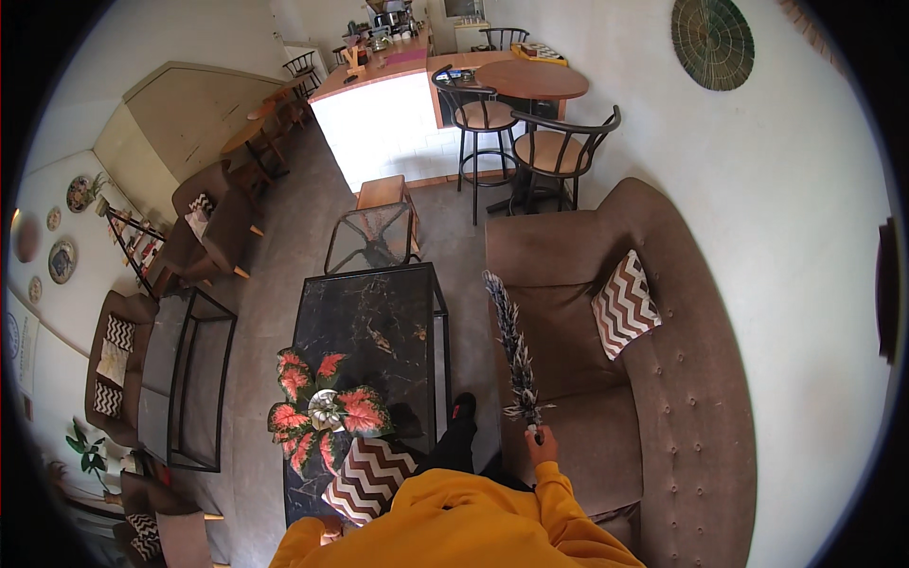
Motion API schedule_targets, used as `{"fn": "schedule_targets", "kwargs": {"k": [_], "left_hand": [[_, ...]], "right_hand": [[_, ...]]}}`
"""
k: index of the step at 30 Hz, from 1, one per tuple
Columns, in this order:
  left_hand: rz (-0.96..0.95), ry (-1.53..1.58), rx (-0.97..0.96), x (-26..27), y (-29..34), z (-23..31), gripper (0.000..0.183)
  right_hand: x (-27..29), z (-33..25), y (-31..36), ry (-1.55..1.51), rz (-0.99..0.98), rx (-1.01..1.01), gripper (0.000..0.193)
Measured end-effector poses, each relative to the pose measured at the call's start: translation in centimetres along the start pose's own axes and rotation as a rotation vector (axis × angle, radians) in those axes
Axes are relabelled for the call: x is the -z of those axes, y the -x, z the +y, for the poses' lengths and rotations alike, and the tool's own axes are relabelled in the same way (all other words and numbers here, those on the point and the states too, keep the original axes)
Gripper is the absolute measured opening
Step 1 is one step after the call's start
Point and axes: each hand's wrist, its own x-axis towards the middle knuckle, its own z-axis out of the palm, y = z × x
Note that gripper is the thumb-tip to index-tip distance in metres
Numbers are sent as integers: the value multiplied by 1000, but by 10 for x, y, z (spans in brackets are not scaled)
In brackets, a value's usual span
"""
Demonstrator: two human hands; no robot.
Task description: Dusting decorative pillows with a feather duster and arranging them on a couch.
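Note:
My right hand (542, 444) is closed around the handle of a feather duster (514, 350). Its long, dark grey plume points away from me, over the seat of the brown sofa (587, 437). Low in the picture, my left hand (330, 530) is at the near edge of a brown-and-white zigzag cushion (371, 476) and appears to grip it; the sleeve hides part of the hand. The cushion overlaps the near part of the black marble-patterned table (352, 317). Beside it stands a potted plant (325, 409) with red and green leaves.
Another zigzag cushion (626, 305) leans on the sofa's backrest. Past the table are a glass-topped side table (371, 237), bar stools (559, 151) and a white counter (379, 128). To the left stand a second black table (170, 364) and a brown armchair (118, 364).

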Motion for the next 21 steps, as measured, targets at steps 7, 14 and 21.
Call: {"fn": "schedule_targets", "kwargs": {"k": [7, 14, 21], "left_hand": [[-152, -125, -256, -10, 9, -18, 30], [-130, -167, -18, 191, 113, 94, 24], [543, -239, 58, 345, 171, 198, 30]], "right_hand": [[-1, -1, -1, -22, 0, -8, 36], [-8, 5, -5, 7, 128, 247, 26], [-1, -57, 2, -237, 50, 103, 29]]}}
